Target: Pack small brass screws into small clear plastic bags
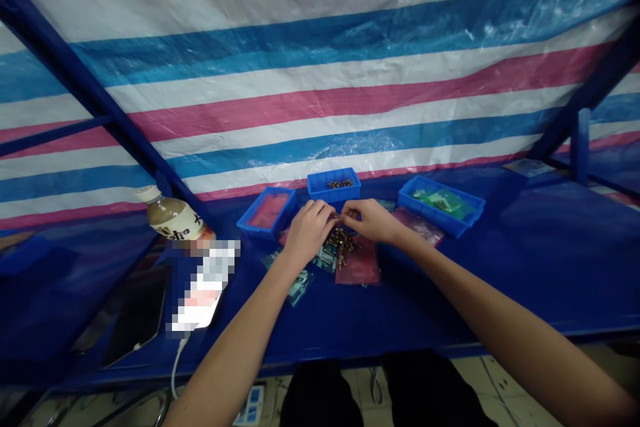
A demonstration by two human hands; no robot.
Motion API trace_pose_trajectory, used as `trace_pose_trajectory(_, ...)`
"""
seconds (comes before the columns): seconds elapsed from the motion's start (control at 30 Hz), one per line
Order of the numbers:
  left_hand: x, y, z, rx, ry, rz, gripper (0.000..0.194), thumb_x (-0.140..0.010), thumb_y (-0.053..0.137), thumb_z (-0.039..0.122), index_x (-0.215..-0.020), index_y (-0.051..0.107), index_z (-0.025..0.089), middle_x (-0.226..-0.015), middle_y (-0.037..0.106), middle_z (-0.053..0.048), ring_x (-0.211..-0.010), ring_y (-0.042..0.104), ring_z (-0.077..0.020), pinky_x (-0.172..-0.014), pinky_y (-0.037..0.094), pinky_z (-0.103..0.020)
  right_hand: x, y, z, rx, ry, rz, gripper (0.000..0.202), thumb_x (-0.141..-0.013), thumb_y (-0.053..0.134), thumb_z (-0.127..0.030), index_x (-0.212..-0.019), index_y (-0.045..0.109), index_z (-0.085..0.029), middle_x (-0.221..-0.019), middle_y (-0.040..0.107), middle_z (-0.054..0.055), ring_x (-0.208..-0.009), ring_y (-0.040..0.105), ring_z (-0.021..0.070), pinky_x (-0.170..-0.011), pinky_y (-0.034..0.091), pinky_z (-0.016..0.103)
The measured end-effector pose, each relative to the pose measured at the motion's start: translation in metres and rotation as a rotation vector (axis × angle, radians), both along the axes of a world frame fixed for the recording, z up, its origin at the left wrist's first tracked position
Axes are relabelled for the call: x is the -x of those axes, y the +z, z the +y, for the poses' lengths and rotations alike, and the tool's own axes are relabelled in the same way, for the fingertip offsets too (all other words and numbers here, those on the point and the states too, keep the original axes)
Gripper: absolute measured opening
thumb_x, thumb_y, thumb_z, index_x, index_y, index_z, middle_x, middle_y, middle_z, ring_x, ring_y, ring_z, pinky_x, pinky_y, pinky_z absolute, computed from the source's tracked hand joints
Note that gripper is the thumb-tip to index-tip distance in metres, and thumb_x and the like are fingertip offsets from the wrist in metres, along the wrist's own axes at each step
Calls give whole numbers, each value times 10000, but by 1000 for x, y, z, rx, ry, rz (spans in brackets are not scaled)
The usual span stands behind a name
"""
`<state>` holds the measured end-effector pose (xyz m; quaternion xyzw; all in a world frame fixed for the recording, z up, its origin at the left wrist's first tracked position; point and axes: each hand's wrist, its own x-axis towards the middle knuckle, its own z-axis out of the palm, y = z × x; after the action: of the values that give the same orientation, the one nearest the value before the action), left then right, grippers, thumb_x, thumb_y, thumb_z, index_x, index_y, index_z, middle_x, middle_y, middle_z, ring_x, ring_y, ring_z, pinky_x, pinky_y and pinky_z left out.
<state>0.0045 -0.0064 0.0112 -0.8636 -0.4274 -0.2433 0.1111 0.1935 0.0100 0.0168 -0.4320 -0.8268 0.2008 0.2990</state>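
Note:
Both hands meet over a pile of small brass-coloured metal parts (345, 247) on the blue table. My left hand (309, 228) is closed, its fingertips bent inward above the pile. Facing it, my right hand (374, 219) pinches with thumb and forefinger, almost touching the left fingertips. Whatever lies between the fingers is too small to make out. The metal parts rest partly on a pink plastic bag (361, 267). Small clear bags with pale pieces (301, 285) lie under and beside my left wrist. Another pinkish bag (421, 227) is by my right wrist.
Behind the hands stand three blue bins: one with a pink bag (266, 212), one with small metal parts (340, 184), one with green bags (443, 203). To the left are a bottle (175, 219), a lit phone (203, 293) on a white cable and a dark tablet-like device (137, 310).

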Motion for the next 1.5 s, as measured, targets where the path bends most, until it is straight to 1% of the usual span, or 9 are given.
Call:
trace_pose_trajectory(0.27,2,0,2,47,-22,-40,163,-901,540,249,-1058,567,217,-1046,622,-28,-977,529,-203,-857,460,-329,-5,0,2,0,77,-56,165,-777,520,-148,-777,684,-166,-744,697,34,-670,599,139,-649,408,248)
trace_pose_trajectory(0.37,5,1,4,67,46,-73,289,-904,503,177,-1188,517,230,-1095,620,-41,-997,544,-207,-861,464,-332,-7,-1,2,-12,82,-122,152,-752,533,-137,-744,682,-165,-705,680,27,-635,570,133,-625,386,247)
trace_pose_trajectory(0.53,11,3,8,49,213,-156,333,-917,449,174,-1244,493,220,-1057,631,-67,-979,586,-220,-842,472,-334,-3,2,3,53,298,-138,134,-776,555,-177,-762,687,-179,-724,677,4,-637,567,122,-624,380,231)
trace_pose_trajectory(0.57,11,3,8,44,238,-169,324,-921,445,190,-1240,497,217,-1051,634,-70,-961,595,-220,-832,474,-332,-1,2,5,33,250,-94,147,-803,543,-201,-786,687,-180,-727,676,5,-641,569,123,-625,379,232)
trace_pose_trajectory(0.73,10,4,6,24,312,-196,305,-940,423,276,-1219,521,201,-1063,646,-84,-900,612,-224,-807,474,-339,1,-3,18,-83,-335,78,287,-909,461,-357,-977,670,-173,-611,619,4,-579,552,151,-579,347,257)
trace_pose_trajectory(0.93,14,5,6,20,361,-148,281,-946,390,262,-1150,575,207,-1039,641,-84,-939,591,-246,-821,460,-358,-22,-8,21,-75,-390,-36,252,-890,498,-337,-992,670,-183,-620,638,14,-603,585,168,-604,362,263)
trace_pose_trajectory(1.07,17,3,8,51,369,-68,270,-939,381,225,-1073,616,212,-998,637,-84,-969,562,-252,-823,447,-361,-35,-4,23,-98,-292,-121,228,-882,498,-308,-893,692,-188,-682,671,26,-617,587,160,-599,355,262)
trace_pose_trajectory(1.27,16,-2,9,106,336,26,254,-941,388,246,-991,634,213,-934,652,-70,-917,547,-239,-786,430,-340,-44,5,21,92,12,-292,173,-807,610,-327,-801,708,-184,-716,683,24,-645,594,151,-588,367,252)
trace_pose_trajectory(1.5,9,-3,7,165,287,43,276,-948,384,327,-923,633,210,-894,646,-64,-882,550,-223,-733,418,-322,-37,16,10,229,219,-327,292,-767,654,-451,-897,710,-195,-738,664,19,-670,582,151,-592,386,249)
